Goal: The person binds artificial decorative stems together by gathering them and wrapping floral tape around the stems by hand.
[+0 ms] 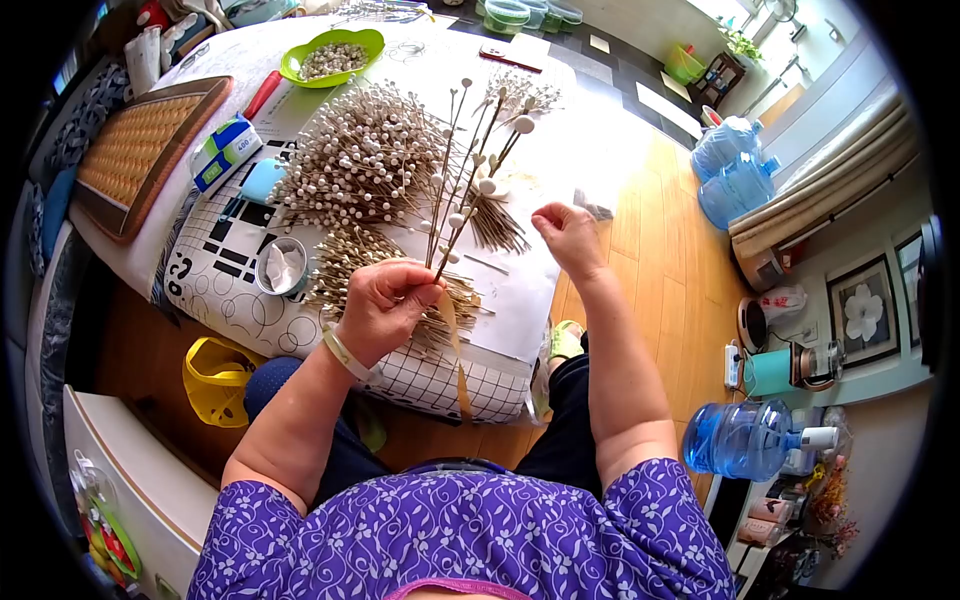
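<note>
My left hand [388, 305] is closed in a pinch on the lower ends of a few artificial berry stems [468, 180], which rise upright with white buds at their tops. A strip of tan floral tape [457, 365] hangs down from the pinched fingers. My right hand [570, 235] is raised to the right of the stems, apart from them, fingertips pressed together; anything between them is too small to make out. Beyond the left hand lies a big pile of white-berry stems [360, 150]. A smaller bundle of stems [345, 265] lies partly behind that hand, and another bundle [490, 220] lies near the table's right side.
On the table [310, 335] stand a small white cup [282, 266], a tissue pack [226, 153] and a green bowl [370, 45] of white beads. A red phone [510, 60] lies at the far side. Large water bottles [735, 175] stand on the floor at right.
</note>
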A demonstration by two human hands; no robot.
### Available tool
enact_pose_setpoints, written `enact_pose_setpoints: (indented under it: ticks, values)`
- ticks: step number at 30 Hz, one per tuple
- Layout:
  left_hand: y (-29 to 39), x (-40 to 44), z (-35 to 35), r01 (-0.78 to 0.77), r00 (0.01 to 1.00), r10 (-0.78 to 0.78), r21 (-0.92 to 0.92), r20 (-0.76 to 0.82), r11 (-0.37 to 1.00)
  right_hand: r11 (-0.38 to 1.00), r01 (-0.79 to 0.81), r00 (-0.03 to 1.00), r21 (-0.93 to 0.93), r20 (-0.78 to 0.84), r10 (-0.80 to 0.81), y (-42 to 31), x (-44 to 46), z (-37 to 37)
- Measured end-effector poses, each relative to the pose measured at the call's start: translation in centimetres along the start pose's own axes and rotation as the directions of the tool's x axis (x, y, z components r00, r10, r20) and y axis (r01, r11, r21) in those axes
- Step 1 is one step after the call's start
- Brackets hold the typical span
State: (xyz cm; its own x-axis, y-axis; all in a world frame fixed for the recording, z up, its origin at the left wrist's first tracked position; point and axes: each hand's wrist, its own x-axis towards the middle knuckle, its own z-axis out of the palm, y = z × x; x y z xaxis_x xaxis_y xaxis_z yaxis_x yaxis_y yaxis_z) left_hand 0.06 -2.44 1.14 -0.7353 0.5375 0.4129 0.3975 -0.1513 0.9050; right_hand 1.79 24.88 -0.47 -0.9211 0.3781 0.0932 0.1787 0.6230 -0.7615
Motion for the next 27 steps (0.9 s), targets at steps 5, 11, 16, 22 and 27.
enact_pose_setpoints:
  ticks: [5, 11, 16, 22, 27]
  values:
    - [0.3, 0.1, -0.6, 0.015, 0.999, -0.016, 0.018, 0.051, 1.0, 0.862, 0.02, 1.0, -0.507, 0.027, -0.008, 0.6, 1.0, 2.6]
    - [0.7, -0.1, -1.1, -0.008, 0.999, 0.007, 0.021, 0.04, 1.0, 0.835, 0.087, 0.996, -0.544, 0.029, -0.085, 0.4, 1.2, 4.1]
    - [0.7, -0.1, -1.3, 0.012, 0.999, -0.011, -0.017, 0.032, 1.0, 0.836, 0.087, 0.995, -0.541, 0.001, -0.102, 0.2, 0.9, 3.2]
    - [1.0, 0.2, -1.2, -0.034, 0.999, 0.034, -0.005, 0.017, 0.999, 0.888, 0.167, 0.975, -0.429, -0.066, -0.215, -1.8, 0.7, 1.7]
    - [0.5, 0.3, -1.1, -0.01, 1.0, 0.009, -0.035, -0.011, 0.999, 0.997, 0.071, 0.997, 0.037, -0.015, -0.071, 0.5, 2.3, 0.8]
